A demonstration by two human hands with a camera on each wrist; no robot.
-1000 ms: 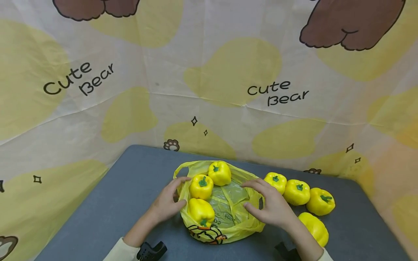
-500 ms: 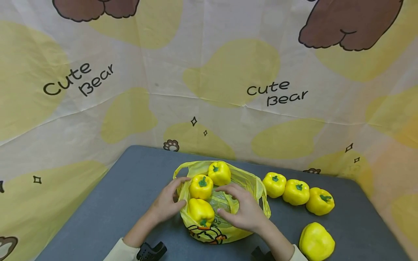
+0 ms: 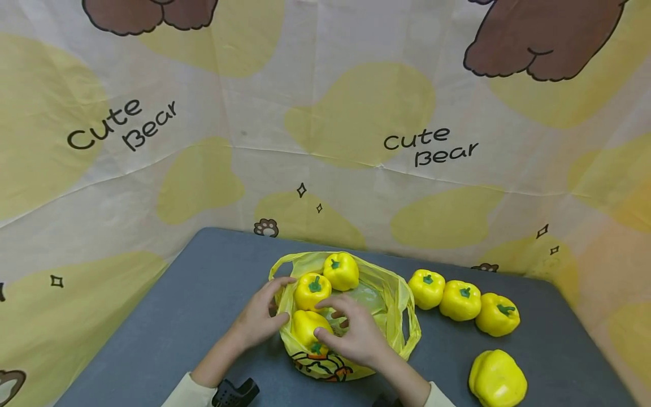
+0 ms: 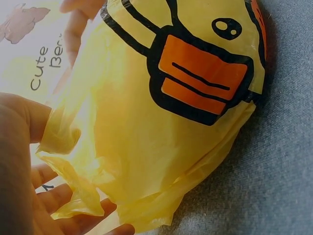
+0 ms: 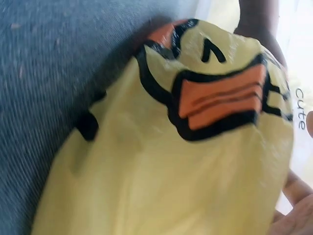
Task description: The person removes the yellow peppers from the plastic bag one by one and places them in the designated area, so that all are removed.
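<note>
A yellow plastic bag stands wide-mouthed on the table, a cartoon duck face printed on its side. Three yellow bell peppers with green stems sit along its left: a back pepper, a middle pepper and a front pepper. My left hand holds the bag's left rim, thumb and fingers on either side of the thin plastic. Over the mouth, my right hand reaches in with fingers spread and bent. Its thumb overlaps the front pepper, and its index fingertip is beside the middle pepper.
To the bag's right, three more bell peppers, including a middle one, form a row. Another bell pepper lies nearer on the grey table. A printed cloth hangs behind.
My right hand has moved left from the bag's right rim, across its mouth, to the front pepper. The bag's right handle has sprung outward. My left hand has stayed put.
</note>
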